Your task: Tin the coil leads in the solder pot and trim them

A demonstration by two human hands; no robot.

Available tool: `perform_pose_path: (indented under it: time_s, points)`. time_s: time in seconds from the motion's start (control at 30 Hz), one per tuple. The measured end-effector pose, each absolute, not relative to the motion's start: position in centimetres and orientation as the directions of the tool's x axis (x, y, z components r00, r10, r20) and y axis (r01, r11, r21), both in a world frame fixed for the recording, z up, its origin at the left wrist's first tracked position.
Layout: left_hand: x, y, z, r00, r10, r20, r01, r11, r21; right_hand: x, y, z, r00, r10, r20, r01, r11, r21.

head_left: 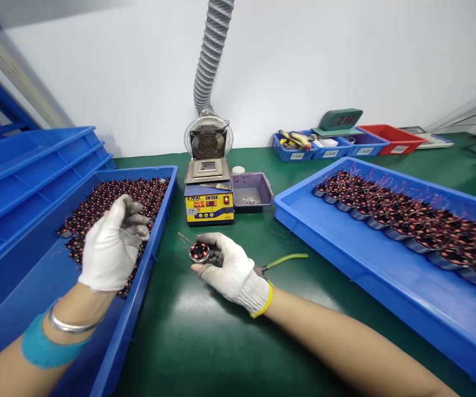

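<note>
Head view. The gloved right hand (229,267) is holding a small wound coil (199,252) just above the green worktop (204,331), in front of the yellow-fronted solder pot (208,205); its fingers (215,242) are curling closely around the coil's metal cup. Thin copper leads are sticking out of the coil to the upper left. The part is probably light and rigid in its cup, but the fine wire looks easily bent, so the rim of the cup is judged the safest place to grip. Green-handled cutters (283,261) are lying just beside this wrist. The gloved left hand (113,245) is resting over the left blue tray (155,242), fingers half curled; whether they are pinching a coil cannot be told. That tray is holding a loose heap of like coils (109,201). The right blue tray (304,212) is carrying coils set in orderly rows (386,209). A small grey tray (262,190) beside the pot is containing a few metal scraps. Stacked blue crates (35,165) are standing at far left.
</note>
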State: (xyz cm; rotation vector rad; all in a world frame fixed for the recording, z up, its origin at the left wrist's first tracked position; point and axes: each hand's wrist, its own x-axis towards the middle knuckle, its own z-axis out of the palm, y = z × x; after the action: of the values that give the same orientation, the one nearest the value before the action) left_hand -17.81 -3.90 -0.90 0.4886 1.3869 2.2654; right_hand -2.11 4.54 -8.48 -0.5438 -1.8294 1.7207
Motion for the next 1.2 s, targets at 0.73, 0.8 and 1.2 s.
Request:
perform_pose_path:
  time_s: [0.73, 0.8, 1.2]
  points:
    - [-15.0, -4.3, -2.6, -0.471, 0.858, -0.202, 0.065, 0.262, 0.963, -0.8, 4.4, -8.0, -0.704, 0.612, 0.36, 0.021, 0.525, -0.851]
    - [-15.0, -4.2, -2.7, -0.577, 0.81, -0.104, 0.041, 0.156, 0.987, -0.8, 4.5, -8.0, -0.713, 0.607, 0.352, 0.007, 0.508, -0.861]
    - [-15.8, -4.3, -2.5, -0.448, 0.861, -0.239, 0.056, 0.293, 0.954, -0.5, 4.7, -7.6, -0.708, 0.635, 0.31, 0.084, 0.511, -0.856]
